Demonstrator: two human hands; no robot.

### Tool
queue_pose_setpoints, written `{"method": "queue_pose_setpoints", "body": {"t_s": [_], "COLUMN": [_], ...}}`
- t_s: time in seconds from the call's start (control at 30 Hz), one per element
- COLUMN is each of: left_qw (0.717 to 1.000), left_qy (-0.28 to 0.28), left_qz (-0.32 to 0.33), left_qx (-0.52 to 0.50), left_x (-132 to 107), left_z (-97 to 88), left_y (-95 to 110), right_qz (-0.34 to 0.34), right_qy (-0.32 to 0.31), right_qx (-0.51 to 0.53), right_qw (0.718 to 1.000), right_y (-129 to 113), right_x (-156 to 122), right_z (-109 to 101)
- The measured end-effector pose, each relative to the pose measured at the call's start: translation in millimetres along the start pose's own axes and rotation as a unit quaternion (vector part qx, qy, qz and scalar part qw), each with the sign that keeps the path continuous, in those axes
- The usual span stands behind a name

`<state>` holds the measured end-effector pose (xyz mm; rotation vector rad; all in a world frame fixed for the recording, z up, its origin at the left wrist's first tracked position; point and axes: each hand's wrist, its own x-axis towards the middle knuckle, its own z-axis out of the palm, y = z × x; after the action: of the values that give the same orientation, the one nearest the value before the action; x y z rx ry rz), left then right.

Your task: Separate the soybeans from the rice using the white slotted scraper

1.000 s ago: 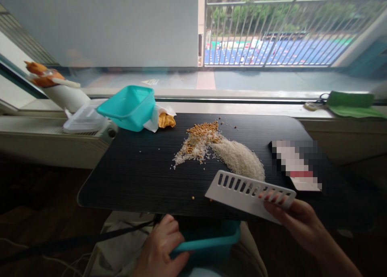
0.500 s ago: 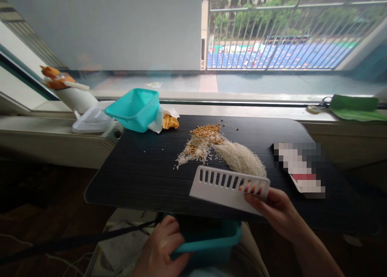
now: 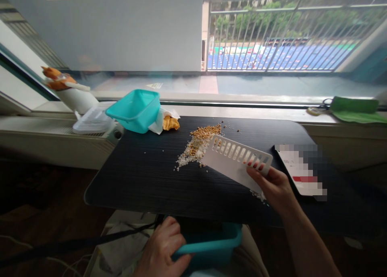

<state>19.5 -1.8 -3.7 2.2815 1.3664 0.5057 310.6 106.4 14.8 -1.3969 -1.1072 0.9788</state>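
My right hand [image 3: 276, 186] is closed on the right end of a white slotted plastic plate [image 3: 231, 168], thumb on the near face. The plate stands tilted on the black table [image 3: 145, 180], and hides most of the white rice heap behind it. Left of its edge, rice [image 3: 184, 160] lies mixed with round yellow beans, likely soybeans [image 3: 208, 130]. A few rice grains [image 3: 258, 194] show under its lower right corner. Below the table's front edge my left hand [image 3: 166, 244] grips the rim of a teal plastic bin [image 3: 211, 244]; the bin's inside is mostly dark.
A second teal container [image 3: 133, 112] stands at the table's back left, beside a crumpled yellow cloth-like thing [image 3: 171, 123] and white paper. A phone [image 3: 299, 170] lies at right. On the sill are a clear lid [image 3: 93, 118] and a green cloth [image 3: 353, 110].
My right hand has moved the slotted plate away from me, up against the rice heap and over it, angling it more. My left hand stays on the bin rim.
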Motion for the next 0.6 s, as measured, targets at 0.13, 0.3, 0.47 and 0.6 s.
{"method": "queue_pose_setpoints", "body": {"t_s": [0.13, 0.3, 0.47, 0.6], "left_qw": [1.0, 1.0, 1.0, 0.999], "left_qy": [-0.004, 0.001, 0.026, 0.047], "left_qz": [-0.007, -0.01, -0.011, -0.009], "left_qx": [-0.011, -0.018, -0.013, -0.009], "left_x": [2, 2, -6, -17], "left_z": [-1.0, -3.3, -11.6, -23.6], "left_y": [0, -2, -11, -23], "right_qz": [0.011, 0.008, 0.004, -0.009], "right_qy": [0.004, 0.005, -0.008, -0.021], "right_qx": [0.002, -0.003, -0.018, -0.027], "right_qw": [1.0, 1.0, 1.0, 0.999], "right_y": [-1, 1, 2, 3], "right_x": [-5, -5, -7, -12], "right_z": [-4, -5, -7, -9]}}
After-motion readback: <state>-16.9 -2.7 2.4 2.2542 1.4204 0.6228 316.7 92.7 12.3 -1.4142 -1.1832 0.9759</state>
